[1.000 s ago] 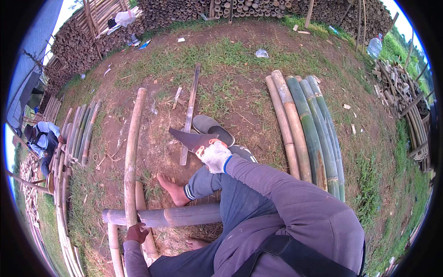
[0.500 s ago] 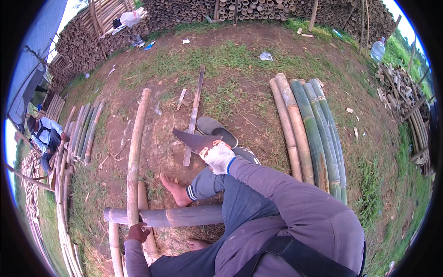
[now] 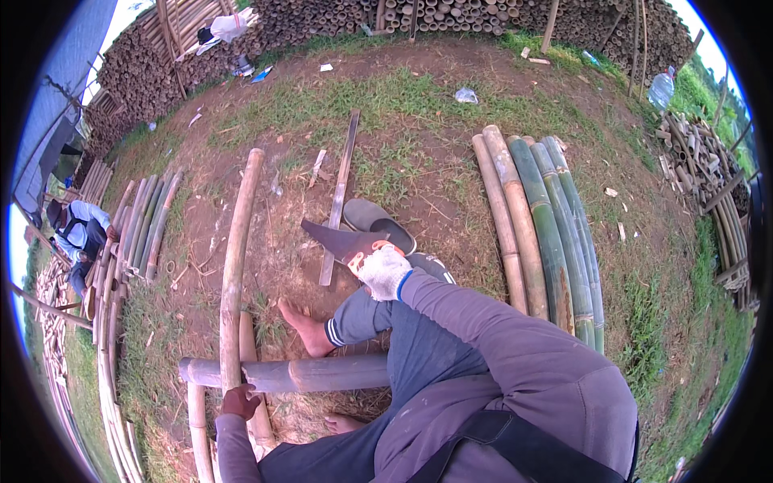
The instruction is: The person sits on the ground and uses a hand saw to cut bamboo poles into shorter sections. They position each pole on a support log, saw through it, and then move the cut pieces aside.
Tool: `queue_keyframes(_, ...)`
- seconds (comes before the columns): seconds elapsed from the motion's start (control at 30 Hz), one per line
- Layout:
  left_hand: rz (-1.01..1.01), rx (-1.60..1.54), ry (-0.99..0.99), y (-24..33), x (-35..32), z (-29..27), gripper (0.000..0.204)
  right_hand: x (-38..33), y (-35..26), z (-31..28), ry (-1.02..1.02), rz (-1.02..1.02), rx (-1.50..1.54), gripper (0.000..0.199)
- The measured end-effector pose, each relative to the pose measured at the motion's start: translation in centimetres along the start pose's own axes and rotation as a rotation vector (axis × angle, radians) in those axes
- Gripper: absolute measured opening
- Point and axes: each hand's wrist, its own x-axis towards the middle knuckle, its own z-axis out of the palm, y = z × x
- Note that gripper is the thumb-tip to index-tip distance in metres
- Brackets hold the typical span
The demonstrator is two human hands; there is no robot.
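My right hand [image 3: 385, 272], in a white knit glove, is closed round the orange handle of a handsaw [image 3: 332, 238]. The saw's dark blade points left and crosses over a long narrow flat strip [image 3: 344, 173] lying on the ground. My bare left hand [image 3: 239, 401] grips the near end of a bamboo pole [image 3: 238, 266], which stretches away from me. That pole rests across a thick dark bamboo crosspiece [image 3: 318, 375], which sits on bamboo supports [image 3: 199, 427] at its left. The saw blade is apart from the pole.
Several cut bamboo poles [image 3: 538, 217] lie side by side at the right. Grey footwear [image 3: 378, 225] sits beyond my right hand. A co-worker [image 3: 80, 233] sits by more poles [image 3: 149, 221] at far left. Bamboo stacks [image 3: 451, 14] line the back; a plastic bottle [image 3: 661, 88] stands at far right.
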Motion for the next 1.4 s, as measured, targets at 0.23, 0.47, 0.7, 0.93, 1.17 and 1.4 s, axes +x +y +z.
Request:
queue_keyframes(0.23,0.006,0.005,0.009,-0.4,0.1,0.3,0.051,0.5,0.0,1.3,0.000,0.002,0.002,0.063)
queue_keyframes(0.47,-0.002,-0.016,0.008,-0.1,-0.1,0.0,0.050,-0.2,-0.1,-0.4,0.038,-0.013,0.011,0.063)
queue_keyframes(0.7,0.008,-0.022,0.030,-0.1,-0.2,0.0,0.040,-0.4,-0.1,-0.7,0.070,-0.003,0.050,0.061)
queue_keyframes(0.93,-0.083,0.093,-0.081,1.7,-0.5,-1.2,0.032,-0.5,-0.4,-2.1,-0.068,0.054,0.101,0.044)
queue_keyframes(1.17,-0.047,-0.008,0.008,1.7,-0.8,-0.9,0.037,-0.5,-0.2,-1.7,-0.026,0.033,0.131,0.039)
queue_keyframes(1.4,-0.047,-0.006,-0.018,0.7,-0.5,-0.4,0.047,-0.4,-0.3,-1.2,0.006,0.041,0.123,0.036)
